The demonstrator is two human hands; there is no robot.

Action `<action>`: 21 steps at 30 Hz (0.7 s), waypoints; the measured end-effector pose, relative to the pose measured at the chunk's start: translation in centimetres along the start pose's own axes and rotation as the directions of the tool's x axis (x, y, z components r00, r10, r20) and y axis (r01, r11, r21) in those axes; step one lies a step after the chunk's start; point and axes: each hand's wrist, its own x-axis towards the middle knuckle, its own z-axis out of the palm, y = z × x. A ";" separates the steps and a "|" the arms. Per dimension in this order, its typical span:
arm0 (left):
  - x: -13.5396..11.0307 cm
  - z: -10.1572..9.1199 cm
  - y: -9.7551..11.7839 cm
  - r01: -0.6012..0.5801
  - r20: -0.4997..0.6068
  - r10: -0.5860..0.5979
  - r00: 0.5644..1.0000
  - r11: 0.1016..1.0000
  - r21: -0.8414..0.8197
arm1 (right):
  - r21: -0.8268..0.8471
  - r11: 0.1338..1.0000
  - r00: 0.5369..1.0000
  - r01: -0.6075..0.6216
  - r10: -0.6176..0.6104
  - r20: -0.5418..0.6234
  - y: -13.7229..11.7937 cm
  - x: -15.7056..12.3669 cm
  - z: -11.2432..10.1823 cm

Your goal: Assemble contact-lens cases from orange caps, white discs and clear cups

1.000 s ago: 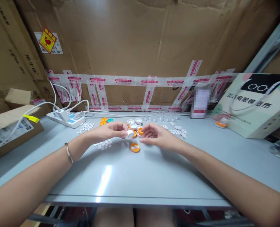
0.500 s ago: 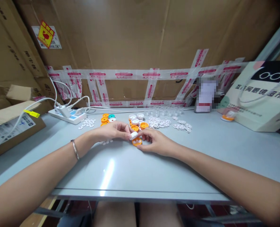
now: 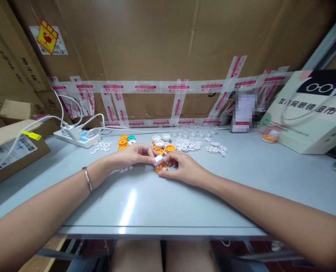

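Note:
My left hand point(image 3: 133, 155) pinches a small white round cap point(image 3: 158, 159) between thumb and fingertips, tilted just above the grey table point(image 3: 168, 200). Right beside it, my right hand point(image 3: 181, 166) is curled with its fingers on an orange ring part point(image 3: 160, 168) that lies on the table under the cap. The two hands nearly touch at the cap. Behind them stand more orange and white round parts point(image 3: 162, 145), and a further group of orange and teal ones point(image 3: 125, 141) sits to the left.
Piles of small white discs point(image 3: 189, 144) and clear pieces lie behind the hands. A white power strip point(image 3: 77, 138) with cables is at the back left, a cardboard box point(image 3: 9, 151) at the left edge, a printed paper bag point(image 3: 312, 113) at the right. Taped cardboard walls the back.
My right hand came down onto the orange ring on the table, and my left hand brought the white cap over it. The view shifted slightly.

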 end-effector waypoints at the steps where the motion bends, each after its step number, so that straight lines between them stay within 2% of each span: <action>1: 0.0 0.0 0.0 -0.001 0.014 0.001 1.000 1.000 -0.002 | -0.001 1.000 1.000 -0.001 0.001 -0.002 0.0 0.0 0.0; 6: 0.0 -0.1 0.0 -0.020 0.052 0.018 0.998 0.999 0.048 | -0.002 1.000 1.000 -0.015 0.015 0.002 0.0 0.0 -0.1; 21: 0.0 0.0 0.4 -0.052 0.059 0.039 0.998 0.968 0.247 | 0.005 1.000 1.000 -0.029 0.029 0.001 -0.3 0.0 -0.1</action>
